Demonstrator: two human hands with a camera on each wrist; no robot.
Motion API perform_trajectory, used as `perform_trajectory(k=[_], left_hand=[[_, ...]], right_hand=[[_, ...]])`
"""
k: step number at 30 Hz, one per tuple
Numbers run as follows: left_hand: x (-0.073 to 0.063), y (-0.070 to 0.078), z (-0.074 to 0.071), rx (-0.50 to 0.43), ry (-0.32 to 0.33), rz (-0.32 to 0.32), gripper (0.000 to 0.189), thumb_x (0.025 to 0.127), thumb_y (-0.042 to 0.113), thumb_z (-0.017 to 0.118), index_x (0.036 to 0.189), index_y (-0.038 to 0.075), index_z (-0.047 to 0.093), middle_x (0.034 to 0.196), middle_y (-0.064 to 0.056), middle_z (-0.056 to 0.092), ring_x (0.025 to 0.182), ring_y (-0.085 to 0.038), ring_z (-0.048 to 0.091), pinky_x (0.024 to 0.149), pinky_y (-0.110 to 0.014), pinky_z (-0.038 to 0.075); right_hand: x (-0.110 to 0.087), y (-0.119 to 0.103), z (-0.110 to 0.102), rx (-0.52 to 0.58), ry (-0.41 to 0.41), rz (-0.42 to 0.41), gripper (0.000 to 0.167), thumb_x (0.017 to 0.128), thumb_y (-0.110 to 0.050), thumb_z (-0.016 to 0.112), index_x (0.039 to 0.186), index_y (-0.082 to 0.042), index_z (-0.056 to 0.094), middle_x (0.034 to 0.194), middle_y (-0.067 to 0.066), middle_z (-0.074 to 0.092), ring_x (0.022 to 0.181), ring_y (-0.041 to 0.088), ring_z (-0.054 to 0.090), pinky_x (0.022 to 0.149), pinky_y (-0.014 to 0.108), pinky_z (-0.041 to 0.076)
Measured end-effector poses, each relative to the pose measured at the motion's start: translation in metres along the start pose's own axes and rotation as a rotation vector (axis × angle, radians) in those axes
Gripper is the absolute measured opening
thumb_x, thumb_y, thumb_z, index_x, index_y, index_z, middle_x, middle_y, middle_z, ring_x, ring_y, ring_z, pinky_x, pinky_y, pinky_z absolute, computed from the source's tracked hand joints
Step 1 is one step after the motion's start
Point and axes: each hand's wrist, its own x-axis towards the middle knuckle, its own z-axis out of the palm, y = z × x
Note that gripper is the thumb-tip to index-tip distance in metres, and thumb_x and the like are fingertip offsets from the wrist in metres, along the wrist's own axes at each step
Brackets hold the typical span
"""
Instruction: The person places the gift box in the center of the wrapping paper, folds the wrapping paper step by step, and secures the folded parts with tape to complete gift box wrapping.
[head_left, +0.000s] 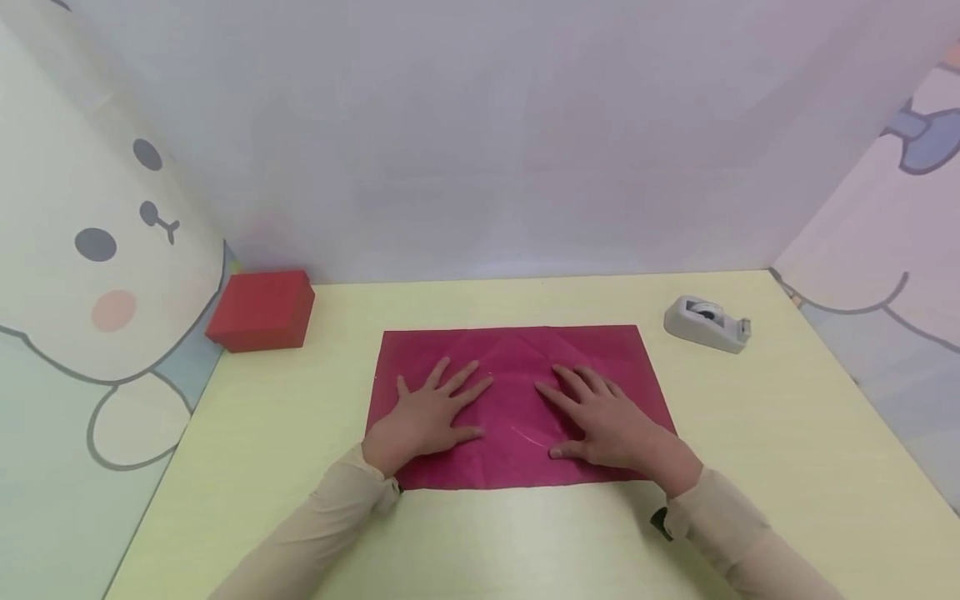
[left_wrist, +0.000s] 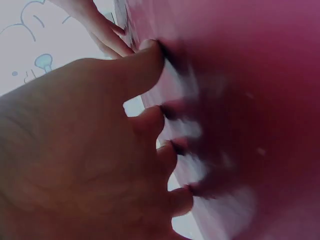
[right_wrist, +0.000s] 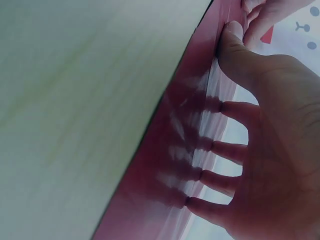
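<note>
A glossy magenta sheet [head_left: 510,358], lightly creased, lies flat on the table in the head view. My left hand [head_left: 429,417] rests on its left half with the fingers spread. On the right half lies my right hand [head_left: 607,421], its fingers spread too, with the thumb pointing inward. Both wrist views show the fingertips touching the shiny surface: the left hand [left_wrist: 90,145] with its thumb at the top, and the right hand [right_wrist: 280,150] near the sheet's edge [right_wrist: 145,145]. Neither hand grips anything.
A red box [head_left: 262,310] sits at the back left of the pale wooden table [head_left: 510,550]. Toward the back right stands a grey tape dispenser [head_left: 707,323] with a roll in it. Cloth walls with cartoon drawings enclose the back and sides.
</note>
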Motion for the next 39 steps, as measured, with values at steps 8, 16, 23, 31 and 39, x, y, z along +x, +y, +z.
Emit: perform_trajectory(k=[8,16,23,31,39], left_hand=[[-0.010,-0.026,0.002,0.007,0.083,-0.027,0.077,0.097,0.056,0.064,0.164,0.040,0.029,0.177,0.002,0.017,0.164,-0.040,0.010,0.117,-0.083,0.016],[-0.007,-0.044,0.004,0.087,0.291,0.071,0.057,0.099,0.037,0.070,0.151,0.019,0.056,0.160,-0.010,0.050,0.150,-0.039,0.044,0.116,-0.062,0.042],[-0.008,-0.068,-0.003,0.048,0.488,0.039,0.028,0.099,0.021,0.069,0.126,0.013,0.073,0.125,-0.006,0.074,0.118,-0.029,0.069,0.096,-0.049,0.058],[-0.025,-0.114,-0.026,-0.011,0.681,-0.142,0.025,0.101,0.013,0.059,0.122,0.007,0.072,0.122,-0.017,0.073,0.107,-0.043,0.068,0.082,-0.059,0.054],[-0.043,-0.150,-0.045,-0.053,0.760,-0.274,0.026,0.101,0.012,0.054,0.120,0.002,0.069,0.122,-0.026,0.070,0.100,-0.051,0.063,0.077,-0.063,0.052]], right_hand=[[0.000,0.001,0.001,0.018,0.006,-0.009,0.093,0.087,-0.058,0.077,0.163,-0.022,0.038,0.169,0.019,0.030,0.154,0.046,0.027,0.118,0.070,0.033],[-0.002,0.001,0.001,0.031,0.012,-0.011,0.092,0.087,-0.057,0.077,0.163,-0.021,0.038,0.169,0.019,0.030,0.155,0.046,0.026,0.119,0.070,0.032],[-0.001,0.000,0.001,0.044,0.006,0.001,0.092,0.087,-0.056,0.078,0.163,-0.022,0.038,0.169,0.019,0.029,0.154,0.047,0.026,0.120,0.070,0.030],[0.000,0.002,0.003,0.037,-0.001,0.009,0.093,0.087,-0.057,0.078,0.163,-0.024,0.036,0.170,0.017,0.028,0.155,0.046,0.025,0.120,0.069,0.029],[-0.001,0.003,0.004,0.044,-0.003,0.015,0.093,0.087,-0.057,0.078,0.163,-0.025,0.037,0.170,0.016,0.028,0.155,0.046,0.024,0.121,0.069,0.028]])
